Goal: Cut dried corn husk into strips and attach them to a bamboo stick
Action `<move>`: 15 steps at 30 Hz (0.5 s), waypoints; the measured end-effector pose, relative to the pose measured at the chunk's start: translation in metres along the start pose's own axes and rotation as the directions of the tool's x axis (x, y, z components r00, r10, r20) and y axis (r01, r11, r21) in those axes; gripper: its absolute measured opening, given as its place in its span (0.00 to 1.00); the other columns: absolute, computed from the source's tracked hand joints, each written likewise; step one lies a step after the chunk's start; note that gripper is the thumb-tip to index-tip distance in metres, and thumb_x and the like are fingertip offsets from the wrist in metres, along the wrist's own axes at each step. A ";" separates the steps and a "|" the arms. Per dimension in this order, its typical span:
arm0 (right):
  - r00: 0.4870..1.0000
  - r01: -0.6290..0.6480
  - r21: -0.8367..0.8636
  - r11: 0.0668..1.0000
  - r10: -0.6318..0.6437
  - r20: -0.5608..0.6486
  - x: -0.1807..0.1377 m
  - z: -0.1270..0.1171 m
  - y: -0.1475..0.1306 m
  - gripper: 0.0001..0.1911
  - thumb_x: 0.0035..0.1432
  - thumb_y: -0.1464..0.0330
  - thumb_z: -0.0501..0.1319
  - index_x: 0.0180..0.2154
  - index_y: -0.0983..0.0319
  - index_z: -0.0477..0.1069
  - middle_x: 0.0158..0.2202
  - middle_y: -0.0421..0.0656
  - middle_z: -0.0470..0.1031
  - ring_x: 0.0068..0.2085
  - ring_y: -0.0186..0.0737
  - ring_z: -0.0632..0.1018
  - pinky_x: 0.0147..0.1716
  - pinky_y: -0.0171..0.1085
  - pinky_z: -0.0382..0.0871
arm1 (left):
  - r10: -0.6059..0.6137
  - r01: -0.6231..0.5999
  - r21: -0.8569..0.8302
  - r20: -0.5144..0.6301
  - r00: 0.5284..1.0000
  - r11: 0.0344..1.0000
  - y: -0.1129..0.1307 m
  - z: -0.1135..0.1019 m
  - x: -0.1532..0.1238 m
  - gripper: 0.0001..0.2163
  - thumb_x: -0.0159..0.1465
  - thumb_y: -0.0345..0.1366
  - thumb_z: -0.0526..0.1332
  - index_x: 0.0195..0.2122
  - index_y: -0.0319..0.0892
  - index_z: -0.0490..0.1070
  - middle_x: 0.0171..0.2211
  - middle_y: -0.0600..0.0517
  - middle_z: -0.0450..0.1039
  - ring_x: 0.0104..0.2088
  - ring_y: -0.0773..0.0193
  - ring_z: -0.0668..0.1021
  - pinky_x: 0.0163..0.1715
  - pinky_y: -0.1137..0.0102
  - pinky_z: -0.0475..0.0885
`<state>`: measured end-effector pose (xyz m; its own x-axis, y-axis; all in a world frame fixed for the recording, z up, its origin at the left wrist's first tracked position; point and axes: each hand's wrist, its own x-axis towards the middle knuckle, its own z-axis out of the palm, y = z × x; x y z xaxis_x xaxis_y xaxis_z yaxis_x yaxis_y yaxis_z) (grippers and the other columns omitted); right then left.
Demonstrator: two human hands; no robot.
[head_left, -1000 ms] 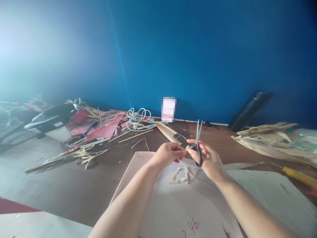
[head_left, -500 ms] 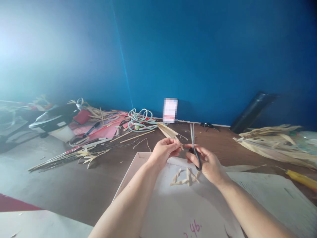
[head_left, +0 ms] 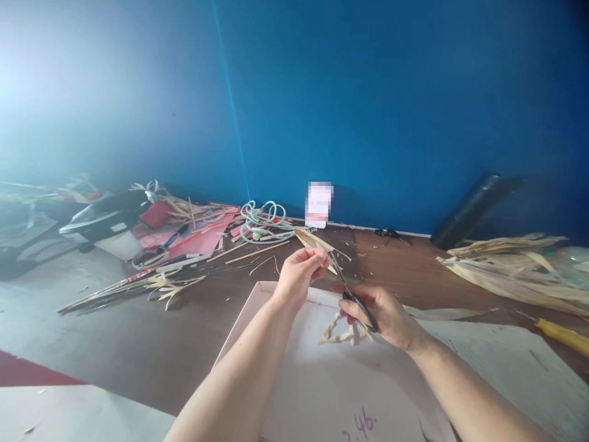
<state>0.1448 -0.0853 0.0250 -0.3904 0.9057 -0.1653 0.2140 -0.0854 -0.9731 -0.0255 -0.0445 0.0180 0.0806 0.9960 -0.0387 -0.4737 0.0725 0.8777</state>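
My left hand [head_left: 299, 274] is closed in a pinch on a pale dried husk strip [head_left: 313, 240] that points up and to the left. My right hand [head_left: 384, 316] grips dark-handled scissors [head_left: 350, 291], and their blades reach up to the strip just beside my left fingers. Both hands hover over a white shallow box lid [head_left: 294, 380]. Several small cut husk pieces [head_left: 343, 331] lie on the lid under my right hand.
Dried husks [head_left: 506, 267] are piled at the right, with a yellow-handled tool [head_left: 561, 334] near them. At the left lie long sticks [head_left: 138, 285], pink paper [head_left: 193, 239], a coiled pale cord [head_left: 264, 222] and a black-and-white appliance [head_left: 108, 224]. A blue wall stands behind.
My right hand has dropped and swung the scissors from upright to angled at the strip. My left hand has lifted slightly, and now pinches the husk strip.
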 end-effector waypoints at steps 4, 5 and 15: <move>0.999 0.010 -0.004 1.000 -0.010 -0.032 0.000 0.001 0.000 0.24 0.51 0.58 0.64 0.47 0.64 0.73 0.26 0.41 0.70 0.28 0.36 0.73 0.25 0.34 0.68 | 0.021 -0.020 0.034 -0.038 0.999 0.999 0.001 0.001 0.000 0.13 0.49 0.41 0.67 0.28 0.37 0.70 0.25 0.53 0.69 0.27 0.73 0.71 0.28 0.78 0.64; 0.999 0.013 -0.006 1.000 -0.013 -0.038 -0.001 0.001 0.000 0.24 0.50 0.58 0.64 0.47 0.64 0.73 0.26 0.42 0.70 0.28 0.36 0.73 0.25 0.34 0.68 | 0.023 -0.021 0.042 -0.045 0.999 0.999 0.001 0.001 0.000 0.13 0.49 0.41 0.67 0.28 0.37 0.70 0.26 0.53 0.69 0.27 0.73 0.71 0.28 0.78 0.64; 0.999 0.023 0.007 1.000 -0.022 -0.044 0.002 0.001 0.006 0.25 0.51 0.57 0.64 0.48 0.64 0.72 0.24 0.40 0.68 0.26 0.34 0.71 0.24 0.33 0.65 | 0.018 -0.014 0.042 -0.081 0.997 0.999 0.002 0.004 0.000 0.13 0.49 0.40 0.68 0.29 0.37 0.69 0.27 0.53 0.69 0.28 0.72 0.72 0.29 0.77 0.67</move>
<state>0.1448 -0.0848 0.0183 -0.3549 0.9249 -0.1361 0.1991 -0.0675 -0.9776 -0.0227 -0.0449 0.0213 0.0007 0.9981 -0.0620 -0.4372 0.0561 0.8976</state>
